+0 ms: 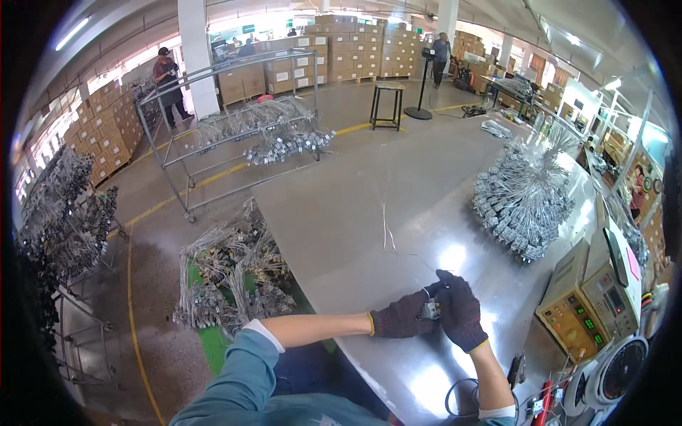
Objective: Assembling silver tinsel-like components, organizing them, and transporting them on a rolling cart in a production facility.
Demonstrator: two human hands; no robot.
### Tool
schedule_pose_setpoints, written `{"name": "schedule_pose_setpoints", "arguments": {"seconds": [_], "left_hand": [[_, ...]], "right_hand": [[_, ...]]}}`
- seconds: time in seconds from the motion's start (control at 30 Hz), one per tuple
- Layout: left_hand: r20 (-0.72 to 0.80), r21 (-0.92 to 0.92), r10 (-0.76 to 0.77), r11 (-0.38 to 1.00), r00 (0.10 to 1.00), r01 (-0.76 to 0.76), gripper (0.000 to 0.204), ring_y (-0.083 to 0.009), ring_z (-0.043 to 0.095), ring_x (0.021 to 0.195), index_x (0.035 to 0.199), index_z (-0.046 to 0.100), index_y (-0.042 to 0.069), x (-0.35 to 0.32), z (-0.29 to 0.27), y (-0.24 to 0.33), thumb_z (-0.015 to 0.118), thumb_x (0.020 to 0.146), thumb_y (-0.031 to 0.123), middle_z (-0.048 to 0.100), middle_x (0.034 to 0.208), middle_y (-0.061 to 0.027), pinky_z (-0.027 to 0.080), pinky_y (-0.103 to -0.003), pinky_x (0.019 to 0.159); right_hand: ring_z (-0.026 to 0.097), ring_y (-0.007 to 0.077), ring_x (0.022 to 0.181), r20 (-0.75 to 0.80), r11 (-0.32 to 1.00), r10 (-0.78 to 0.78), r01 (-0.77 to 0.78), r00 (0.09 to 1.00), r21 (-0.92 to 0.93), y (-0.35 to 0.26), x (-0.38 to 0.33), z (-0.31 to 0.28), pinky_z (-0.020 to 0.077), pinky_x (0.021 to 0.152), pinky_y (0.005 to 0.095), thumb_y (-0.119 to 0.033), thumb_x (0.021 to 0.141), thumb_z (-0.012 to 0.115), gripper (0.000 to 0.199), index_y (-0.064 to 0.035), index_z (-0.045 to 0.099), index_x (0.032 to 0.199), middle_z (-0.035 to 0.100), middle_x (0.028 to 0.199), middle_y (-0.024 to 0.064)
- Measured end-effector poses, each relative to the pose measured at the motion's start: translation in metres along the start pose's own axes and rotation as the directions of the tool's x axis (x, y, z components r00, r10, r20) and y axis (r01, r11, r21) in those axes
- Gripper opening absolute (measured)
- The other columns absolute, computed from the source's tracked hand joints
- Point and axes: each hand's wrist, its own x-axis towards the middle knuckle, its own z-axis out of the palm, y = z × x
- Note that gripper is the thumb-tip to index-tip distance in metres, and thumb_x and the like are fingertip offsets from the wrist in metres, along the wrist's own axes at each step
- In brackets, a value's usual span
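Observation:
Both my hands wear dark knitted gloves and meet over the metal tabletop [341,206]. My left hand [403,317] is closed at one side of a small silver block-shaped part [430,309]. My right hand [462,312] grips the same part from the other side, its fingers curled. From the hands a thin cable [415,256] runs away over the table and ends in pale loose wires [387,228]. The gloves hide most of the silver part, so its exact kind does not show.
A big bundle of cables [526,195] with silver ends lies at the right. Nearer stands a test instrument [568,309] with lit digits, beside a round dial-like device [621,369]. More cable bundles [238,273] sit left of the table, near a metal rack [167,153].

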Motion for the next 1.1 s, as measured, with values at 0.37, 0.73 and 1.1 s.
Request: {"name": "schedule_pose_setpoints", "arguments": {"seconds": [0.37, 0.73, 1.1], "left_hand": [[-0.253, -0.113, 0.289, 0.939, 0.923, -0.325, 0.083, -0.0347, 0.068, 0.125, 0.163, 0.033, 0.000, 0.019, 0.011, -0.036, 0.075, 0.094, 0.020, 0.068, 0.136, -0.0207, 0.054, -0.043, 0.105], [-0.175, -0.051, 0.083, 0.994, 0.981, -0.093, 0.087, -0.0309, 0.057, 0.139, 0.155, 0.046, -0.001, 0.019, -0.006, -0.017, 0.086, 0.081, 0.022, 0.058, 0.150, -0.0214, 0.047, -0.043, 0.118], [-0.251, 0.238, 0.381, 0.915, 0.890, -0.325, 0.045, -0.0358, 0.068, 0.112, 0.122, 0.070, 0.004, 0.016, 0.001, -0.036, 0.078, 0.085, 0.028, 0.068, 0.121, -0.0200, 0.056, -0.045, 0.095]], "right_hand": [[0.062, 0.0446, 0.125, 0.108, 0.953, 0.135, -0.159, 0.985, 0.258, -0.012, 0.008, 0.012, 0.0496, 0.109, 0.0523, -0.023, 0.108, 0.057, 0.059, 0.0001, 0.043, 0.161, 0.062, 0.143, 0.0255], [0.056, 0.0461, 0.130, 0.018, 0.995, 0.093, -0.093, 0.996, 0.034, -0.019, 0.000, 0.027, 0.0472, 0.110, 0.0544, -0.022, 0.107, 0.055, 0.058, -0.0003, 0.042, 0.160, 0.058, 0.149, 0.0273], [0.052, 0.0443, 0.132, 0.062, 0.967, 0.020, -0.003, 0.998, -0.257, -0.019, 0.002, 0.036, 0.0347, 0.118, 0.0549, -0.035, 0.100, 0.062, 0.063, -0.0028, 0.053, 0.154, 0.057, 0.153, 0.0209]]}}
